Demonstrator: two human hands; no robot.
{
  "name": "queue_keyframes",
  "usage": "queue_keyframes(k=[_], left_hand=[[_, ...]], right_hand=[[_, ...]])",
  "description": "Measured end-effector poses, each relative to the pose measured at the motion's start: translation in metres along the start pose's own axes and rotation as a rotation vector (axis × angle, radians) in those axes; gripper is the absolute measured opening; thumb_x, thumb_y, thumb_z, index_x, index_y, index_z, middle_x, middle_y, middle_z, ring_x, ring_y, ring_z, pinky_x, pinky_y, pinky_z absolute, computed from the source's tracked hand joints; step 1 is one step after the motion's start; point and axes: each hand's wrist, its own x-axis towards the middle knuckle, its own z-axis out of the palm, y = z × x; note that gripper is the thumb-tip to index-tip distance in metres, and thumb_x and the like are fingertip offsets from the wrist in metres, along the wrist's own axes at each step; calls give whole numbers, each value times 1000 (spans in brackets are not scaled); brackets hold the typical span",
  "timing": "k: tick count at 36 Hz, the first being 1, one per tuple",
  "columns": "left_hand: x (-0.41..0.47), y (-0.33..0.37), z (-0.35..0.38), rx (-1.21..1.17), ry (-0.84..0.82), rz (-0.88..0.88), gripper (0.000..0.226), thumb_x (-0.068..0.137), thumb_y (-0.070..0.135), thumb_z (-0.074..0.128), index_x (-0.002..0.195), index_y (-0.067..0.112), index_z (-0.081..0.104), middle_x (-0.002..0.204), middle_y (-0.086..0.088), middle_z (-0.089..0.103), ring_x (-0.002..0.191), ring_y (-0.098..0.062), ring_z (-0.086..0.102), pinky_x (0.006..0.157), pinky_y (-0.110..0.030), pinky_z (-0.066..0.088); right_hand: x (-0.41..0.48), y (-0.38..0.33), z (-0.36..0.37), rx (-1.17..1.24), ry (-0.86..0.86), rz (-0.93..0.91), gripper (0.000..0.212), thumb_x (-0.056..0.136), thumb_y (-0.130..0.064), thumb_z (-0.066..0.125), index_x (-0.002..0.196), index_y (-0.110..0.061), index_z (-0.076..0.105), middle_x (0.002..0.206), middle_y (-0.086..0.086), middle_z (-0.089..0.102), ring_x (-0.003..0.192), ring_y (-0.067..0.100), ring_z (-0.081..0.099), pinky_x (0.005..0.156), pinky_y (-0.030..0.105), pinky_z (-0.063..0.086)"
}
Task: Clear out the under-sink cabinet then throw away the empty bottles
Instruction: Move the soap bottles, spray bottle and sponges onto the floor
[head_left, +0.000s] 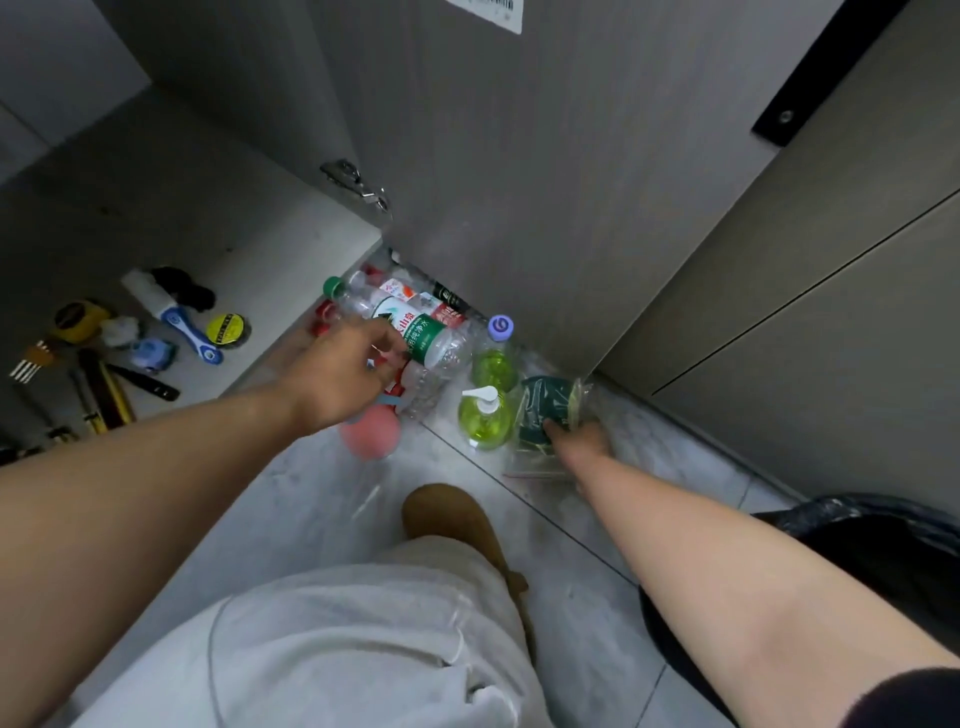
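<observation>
The left hand (343, 376) pinches a green-label bottle (423, 335) atop the bottle pile (415, 306), just left of the pump bottle (483, 418) on the floor (322, 499). The right hand (579, 439) grips a bag (550, 408) touching the pump bottle's right side; a bin (883, 551) stands well right of it

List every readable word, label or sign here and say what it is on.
"用纯净水", white on the green label of the clear plastic water bottle in the left hand's grip.
"G", on the purple round bottle cap.
Too blurred to read: yellow tape roll, white door sticker, red-and-white bottle labels.
No readable print: clear plastic bag in the right hand's grip.
</observation>
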Motion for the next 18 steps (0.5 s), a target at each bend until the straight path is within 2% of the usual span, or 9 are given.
queue_keyframes(k=[3, 5, 7, 10, 12, 15, 17, 18], left_hand=[[0, 5, 4, -19, 7, 8, 23, 99, 17, 59, 122, 19, 66, 123, 0, 64, 102, -11, 56, 66, -4, 34], [-2, 7, 4, -14, 23, 29, 25, 100, 17, 59, 124, 18, 65, 123, 0, 64, 100, -9, 55, 63, -2, 32], [-7, 10, 2, -7, 28, 30, 26, 100, 18, 59, 126, 18, 64, 124, 0, 62, 100, -10, 54, 63, -4, 33], [-15, 10, -1, -19, 25, 17, 26, 99, 19, 61, 124, 20, 65, 124, 0, 61, 107, -14, 58, 76, -19, 40], [-20, 5, -2, -21, 43, 16, 24, 98, 20, 62, 121, 20, 66, 116, 3, 59, 103, -14, 58, 74, -20, 40], [-32, -6, -6, -29, 80, 21, 17, 94, 18, 65, 111, 22, 67, 103, 8, 52, 97, -16, 57, 71, -19, 43], [-43, -19, -13, -43, 91, 22, 12, 92, 23, 68, 102, 29, 65, 102, 11, 52, 94, -14, 58, 76, -25, 48], [-50, -27, -18, -41, 104, 27, 10, 92, 25, 68, 98, 32, 64, 99, 17, 50, 90, -9, 57, 74, -23, 46]], right_hand=[[-5, -2, -2, -183, 88, -30, 74, 85, -52, 70, 134, -3, 42, 136, 19, 55, 125, 38, 54, 99, 43, 48], [-14, -3, -3, -275, 196, -38, 85, 80, -59, 71, 137, -6, 38, 141, 18, 47, 130, 38, 46, 101, 48, 43], [-26, -4, -4, -327, 346, -86, 85, 74, -60, 75, 132, -8, 40, 140, 17, 46, 130, 36, 43, 100, 48, 40], [-42, -5, -4, -351, 494, -243, 68, 78, -52, 74, 121, -8, 45, 131, 17, 52, 123, 35, 46, 96, 45, 41], [-51, -9, 0, -345, 466, -395, 51, 84, -43, 70, 116, -8, 50, 124, 15, 55, 119, 34, 48, 96, 45, 42], [-68, -24, 8, -281, 392, -688, 25, 84, -27, 68, 98, -11, 54, 105, 12, 57, 106, 32, 51, 91, 43, 43], [-81, -39, 16, -243, 349, -872, 20, 83, -20, 69, 91, -14, 51, 94, 7, 54, 96, 29, 52, 83, 38, 40], [-88, -48, 21, -229, 325, -941, 21, 84, -20, 68, 89, -18, 48, 92, 3, 52, 93, 27, 51, 78, 35, 38]])
